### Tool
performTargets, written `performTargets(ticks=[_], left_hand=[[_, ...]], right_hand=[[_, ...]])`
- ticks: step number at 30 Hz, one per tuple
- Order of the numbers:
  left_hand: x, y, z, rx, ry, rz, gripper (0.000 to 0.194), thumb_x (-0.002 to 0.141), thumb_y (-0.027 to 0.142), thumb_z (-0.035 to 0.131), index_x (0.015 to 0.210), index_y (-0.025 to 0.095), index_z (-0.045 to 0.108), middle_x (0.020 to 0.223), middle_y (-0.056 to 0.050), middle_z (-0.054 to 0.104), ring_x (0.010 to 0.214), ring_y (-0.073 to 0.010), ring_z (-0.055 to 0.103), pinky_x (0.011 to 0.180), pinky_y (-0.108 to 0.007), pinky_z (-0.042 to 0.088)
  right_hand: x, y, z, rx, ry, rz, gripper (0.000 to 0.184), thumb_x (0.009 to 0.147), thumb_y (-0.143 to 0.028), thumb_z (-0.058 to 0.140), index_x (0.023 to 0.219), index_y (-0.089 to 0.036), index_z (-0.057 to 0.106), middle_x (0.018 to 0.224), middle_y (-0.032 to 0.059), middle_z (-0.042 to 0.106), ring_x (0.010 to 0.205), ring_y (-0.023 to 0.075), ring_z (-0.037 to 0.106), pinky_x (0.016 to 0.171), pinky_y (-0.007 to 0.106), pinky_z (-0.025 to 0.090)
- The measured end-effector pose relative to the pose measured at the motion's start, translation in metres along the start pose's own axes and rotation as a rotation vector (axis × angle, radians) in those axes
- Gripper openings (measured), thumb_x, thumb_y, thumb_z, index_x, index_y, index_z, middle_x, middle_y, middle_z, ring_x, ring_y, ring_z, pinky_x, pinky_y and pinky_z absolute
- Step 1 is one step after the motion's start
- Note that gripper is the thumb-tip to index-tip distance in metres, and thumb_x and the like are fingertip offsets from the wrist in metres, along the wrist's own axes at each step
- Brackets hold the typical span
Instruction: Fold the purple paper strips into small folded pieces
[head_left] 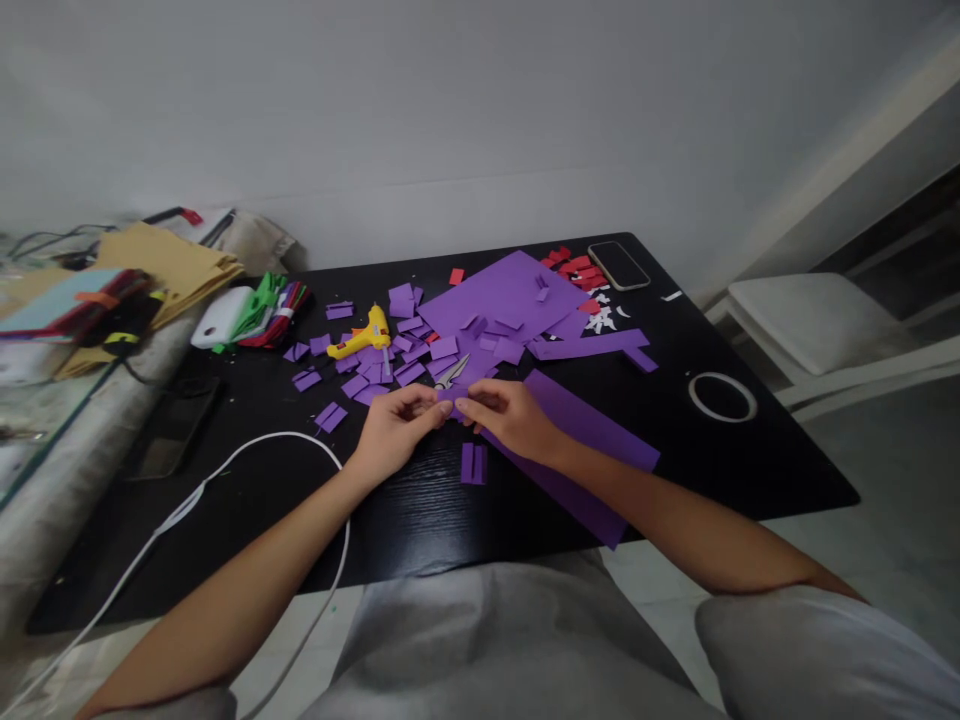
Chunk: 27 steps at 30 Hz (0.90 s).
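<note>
Between the fingertips of both hands is a small piece of purple paper [451,396]. My left hand [397,425] pinches its left side, and my right hand [510,415] pinches its right side. Just beyond them lie scissors [453,372] with their blades pointing away; the handles are hidden by my hands. A folded purple paper piece [473,464] rests on the table close to me. Many similar cut pieces [409,373] are scattered past my left hand. Under my right forearm stretches a purple sheet [592,450].
On the black table [405,530] are a yellow glue gun [364,335], a larger purple sheet [502,290], red scraps [581,270], a phone [619,265] and a tape ring [722,397]. A white cable [262,438] loops by my left arm. Craft supplies [255,312] sit at left.
</note>
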<state>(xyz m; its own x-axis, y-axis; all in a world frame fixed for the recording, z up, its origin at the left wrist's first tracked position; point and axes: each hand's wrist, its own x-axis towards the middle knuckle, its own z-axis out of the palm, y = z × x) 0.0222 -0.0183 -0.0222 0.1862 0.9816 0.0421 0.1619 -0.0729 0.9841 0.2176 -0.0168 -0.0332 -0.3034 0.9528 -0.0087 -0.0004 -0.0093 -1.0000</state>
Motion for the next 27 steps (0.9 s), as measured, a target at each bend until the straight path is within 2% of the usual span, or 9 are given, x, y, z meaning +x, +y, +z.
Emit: performTargets(ticks=[10, 17, 27], left_hand=[[-0.0010, -0.0036, 0.0046, 0.045, 0.031, 0.001, 0.031, 0.076, 0.045, 0.080, 0.079, 0.016, 0.071, 0.061, 0.000, 0.067, 0.056, -0.0133, 0.060, 0.056, -0.023, 0.047], [-0.0001, -0.0035, 0.0026, 0.057, 0.040, 0.003, 0.031, 0.077, 0.046, 0.080, 0.079, 0.017, 0.071, 0.062, 0.000, 0.067, 0.057, -0.0136, 0.060, 0.056, -0.024, 0.047], [0.0005, -0.0070, 0.0027, 0.052, -0.003, 0.006, 0.034, 0.079, 0.048, 0.077, 0.082, 0.016, 0.069, 0.063, 0.001, 0.065, 0.058, -0.0119, 0.057, 0.057, -0.022, 0.046]], right_hand=[[-0.0027, 0.0074, 0.0009, -0.233, 0.054, -0.117, 0.028, 0.091, -0.044, 0.063, 0.077, -0.019, 0.065, 0.072, 0.0027, 0.069, 0.068, 0.0180, 0.066, 0.065, 0.030, 0.053], [-0.0006, 0.0100, 0.0021, -0.073, 0.050, -0.070, 0.026, 0.085, -0.045, 0.070, 0.083, -0.019, 0.068, 0.075, 0.0033, 0.071, 0.070, 0.0186, 0.068, 0.068, 0.031, 0.056], [-0.0002, 0.0085, 0.0022, -0.078, 0.068, -0.080, 0.020, 0.084, -0.038, 0.069, 0.079, -0.018, 0.067, 0.072, 0.0025, 0.070, 0.067, 0.0176, 0.069, 0.066, 0.030, 0.057]])
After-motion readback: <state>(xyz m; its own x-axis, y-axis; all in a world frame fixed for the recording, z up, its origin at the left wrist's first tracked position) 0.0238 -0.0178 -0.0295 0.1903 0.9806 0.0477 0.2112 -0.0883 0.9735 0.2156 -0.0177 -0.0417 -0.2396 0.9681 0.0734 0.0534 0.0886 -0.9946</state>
